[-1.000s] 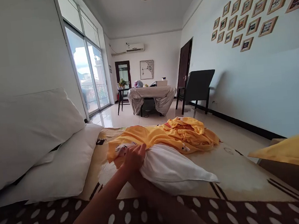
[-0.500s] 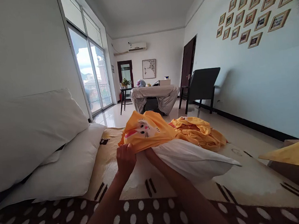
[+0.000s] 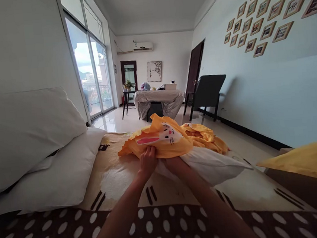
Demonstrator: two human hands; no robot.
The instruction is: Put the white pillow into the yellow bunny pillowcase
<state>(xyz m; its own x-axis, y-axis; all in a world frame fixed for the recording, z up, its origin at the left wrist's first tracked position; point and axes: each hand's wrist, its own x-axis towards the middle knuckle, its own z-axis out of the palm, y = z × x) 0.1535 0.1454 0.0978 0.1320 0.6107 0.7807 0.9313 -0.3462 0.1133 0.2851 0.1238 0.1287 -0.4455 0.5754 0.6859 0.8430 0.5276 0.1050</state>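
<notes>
An orange pillowcase [image 3: 160, 139] with a printed bunny face and a pink ear lies partly over a white pillow [image 3: 215, 166]. My left hand [image 3: 148, 160] is closed on the near edge of the pillowcase, just below the pink ear. My right hand [image 3: 174, 164] reaches beneath the orange cloth, beside the white pillow; its fingers are covered, so its grip does not show. Behind and to the right, more crumpled orange fabric [image 3: 205, 135] rests on the patterned blanket [image 3: 119, 175].
Two white pillows [image 3: 65, 176] are stacked at the left by the wall. A yellow cloth [image 3: 308, 159] hangs over something at the right edge. Beyond the bed stand a covered table [image 3: 156, 95] and a dark chair [image 3: 208, 93].
My left hand has moved right along the pillowcase edge. The bunny print has shifted right, and the pillowcase's left end now spreads out with a ruffled edge. The view has turned slightly.
</notes>
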